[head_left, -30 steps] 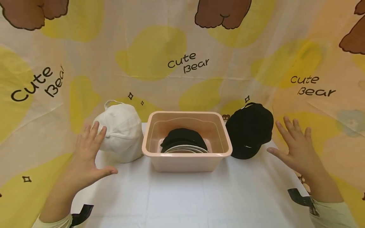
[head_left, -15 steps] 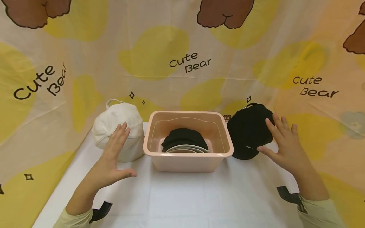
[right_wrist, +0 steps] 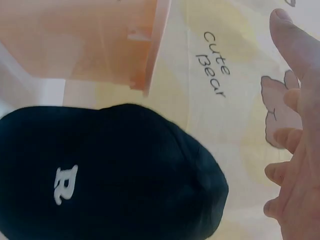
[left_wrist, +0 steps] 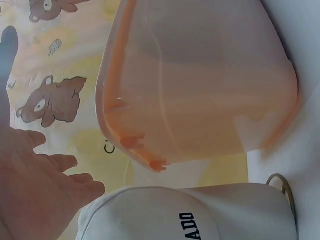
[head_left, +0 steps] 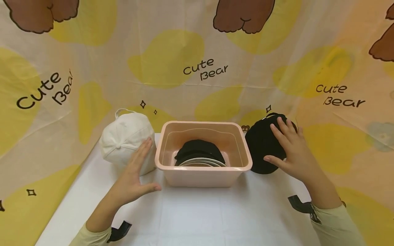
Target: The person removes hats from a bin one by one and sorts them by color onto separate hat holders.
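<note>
A pink plastic bin (head_left: 197, 178) stands in the middle of the table, holding a black cap (head_left: 200, 149) and several curved pale edges (head_left: 203, 160) stacked in front of it. To its left is a white baseball cap (head_left: 124, 131), with dark lettering visible in the left wrist view. On the right sits a black baseball cap (head_left: 261, 143) bearing a white letter R. My left hand (head_left: 133, 181), fingers extended and thumb spread, is in front of the white cap. My right hand (head_left: 292, 153) is spread likewise before the black cap. Both wrist views show the hands apart from the caps, holding nothing.
White cloth (head_left: 197, 215) covers the table. Behind it hangs a yellow and beige curtain (head_left: 172, 58) printed with bears and "cute bear" lettering. Dark wrist mounts (head_left: 120, 232) stick out from both sleeves.
Both hands have moved inward, the left one rightward across the white cap and the right one leftward across the black cap. Caps and bin have stayed in place.
</note>
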Available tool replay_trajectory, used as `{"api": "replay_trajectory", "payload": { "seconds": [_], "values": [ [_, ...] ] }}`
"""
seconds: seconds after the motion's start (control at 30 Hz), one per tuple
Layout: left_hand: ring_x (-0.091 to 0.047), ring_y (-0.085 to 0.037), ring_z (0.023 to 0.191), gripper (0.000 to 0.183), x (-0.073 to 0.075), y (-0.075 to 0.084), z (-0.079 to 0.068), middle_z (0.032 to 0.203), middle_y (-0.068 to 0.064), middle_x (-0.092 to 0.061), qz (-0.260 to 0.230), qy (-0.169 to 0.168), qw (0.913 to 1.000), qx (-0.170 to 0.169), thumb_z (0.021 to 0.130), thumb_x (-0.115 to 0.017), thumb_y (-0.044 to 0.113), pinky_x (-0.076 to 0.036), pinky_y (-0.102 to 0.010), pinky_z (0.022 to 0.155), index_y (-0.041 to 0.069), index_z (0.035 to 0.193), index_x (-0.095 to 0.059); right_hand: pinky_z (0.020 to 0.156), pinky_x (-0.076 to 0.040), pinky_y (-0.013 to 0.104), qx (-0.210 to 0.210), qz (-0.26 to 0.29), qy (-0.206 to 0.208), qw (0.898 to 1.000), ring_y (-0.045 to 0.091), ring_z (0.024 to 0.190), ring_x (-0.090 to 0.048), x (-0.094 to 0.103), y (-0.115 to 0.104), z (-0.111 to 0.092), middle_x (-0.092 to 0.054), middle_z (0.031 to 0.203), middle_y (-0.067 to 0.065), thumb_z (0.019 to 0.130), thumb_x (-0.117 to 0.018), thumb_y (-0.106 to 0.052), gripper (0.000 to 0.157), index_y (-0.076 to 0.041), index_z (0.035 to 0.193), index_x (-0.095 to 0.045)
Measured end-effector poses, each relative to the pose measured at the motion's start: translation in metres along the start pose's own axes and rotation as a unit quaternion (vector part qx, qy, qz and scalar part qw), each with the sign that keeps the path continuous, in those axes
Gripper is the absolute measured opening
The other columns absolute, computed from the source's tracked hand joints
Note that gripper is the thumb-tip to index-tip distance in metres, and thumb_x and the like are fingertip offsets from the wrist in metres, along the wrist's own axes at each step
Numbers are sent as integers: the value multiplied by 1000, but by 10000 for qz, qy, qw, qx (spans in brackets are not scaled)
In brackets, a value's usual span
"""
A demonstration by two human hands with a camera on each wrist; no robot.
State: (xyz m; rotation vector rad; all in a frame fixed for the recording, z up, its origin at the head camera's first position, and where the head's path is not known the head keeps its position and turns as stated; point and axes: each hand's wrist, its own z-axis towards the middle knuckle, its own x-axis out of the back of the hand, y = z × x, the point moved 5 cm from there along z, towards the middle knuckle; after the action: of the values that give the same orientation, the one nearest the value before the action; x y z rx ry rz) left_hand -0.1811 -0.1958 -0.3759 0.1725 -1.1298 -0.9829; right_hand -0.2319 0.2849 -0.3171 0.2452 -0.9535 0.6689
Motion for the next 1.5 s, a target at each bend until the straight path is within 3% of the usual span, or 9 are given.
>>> {"api": "replay_trajectory", "payload": {
  "seconds": [0.17,0.3,0.5,0.6,0.77,0.87,1.13,1.37,1.5],
  "values": [
    [-16,-28,158,130,-7,-5,1,172,1,-14,-217,42,9990,392,67,-97,34,-25,-68,121,31,166,-12,126,4,66,156,73,-71,9998,41,158,-8,-3,-10,10,-20,169,18,89,-52,-79,100,-17,163,-29],
    [-21,-34,156,127,-11,-10,3,172,2,-15,-360,8,9971,673,70,-96,32,-27,-73,117,35,165,-11,126,1,67,197,268,-243,9992,39,158,-7,-5,-18,18,-17,171,13,89,-68,-66,97,-18,164,-27],
    [-30,-38,152,120,-19,-15,6,169,-8,-25,-538,100,9945,891,75,-93,31,-36,-67,116,36,165,-13,128,4,61,303,418,-483,9975,37,159,-5,-10,-28,31,-15,172,11,85,-82,-48,101,-15,164,-27],
    [-34,-38,150,116,-23,-17,7,167,-11,-30,-727,196,9925,961,78,-92,31,-38,-62,117,30,165,-16,129,4,60,392,503,-571,9963,36,159,-6,-12,-31,38,-16,171,13,83,-85,-41,102,-14,163,-28],
    [-41,-36,147,113,-30,-21,8,165,-10,-33,-1176,261,9873,1034,80,-90,31,-44,-40,115,18,165,-18,127,-2,64,484,675,-831,9931,35,159,-9,-15,-38,54,-19,171,13,82,-87,-35,104,-15,164,-26],
    [-43,-32,146,110,-32,-24,9,166,-10,-32,-1272,260,9861,1038,81,-89,32,-46,-35,113,15,164,-21,127,-6,66,492,755,-1035,9905,34,159,-10,-19,-40,67,-18,172,9,84,-85,-37,103,-19,164,-24],
    [-49,-29,142,100,-36,-27,10,162,-9,-40,-1392,272,9835,1128,82,-88,31,-49,-36,110,16,162,-31,131,-3,54,554,1292,-1570,9775,30,159,-13,-27,-46,100,-15,172,2,90,-80,-37,98,-22,165,-20],
    [-50,-32,141,94,-39,-28,9,161,-10,-41,-1485,395,9812,1165,85,-86,28,-48,-44,110,17,162,-33,132,0,48,584,1763,-2043,9611,21,159,-11,-33,-55,121,-18,171,-1,91,-80,-33,94,-23,165,-22],
    [-51,-33,140,91,-41,-29,10,159,-11,-44,-1635,398,9790,1148,87,-85,25,-48,-46,111,16,161,-34,131,-11,49,515,1933,-2363,9509,20,158,-16,-38,-56,126,-21,170,-6,93,-78,-37,91,-23,165,-23]
  ]
}}
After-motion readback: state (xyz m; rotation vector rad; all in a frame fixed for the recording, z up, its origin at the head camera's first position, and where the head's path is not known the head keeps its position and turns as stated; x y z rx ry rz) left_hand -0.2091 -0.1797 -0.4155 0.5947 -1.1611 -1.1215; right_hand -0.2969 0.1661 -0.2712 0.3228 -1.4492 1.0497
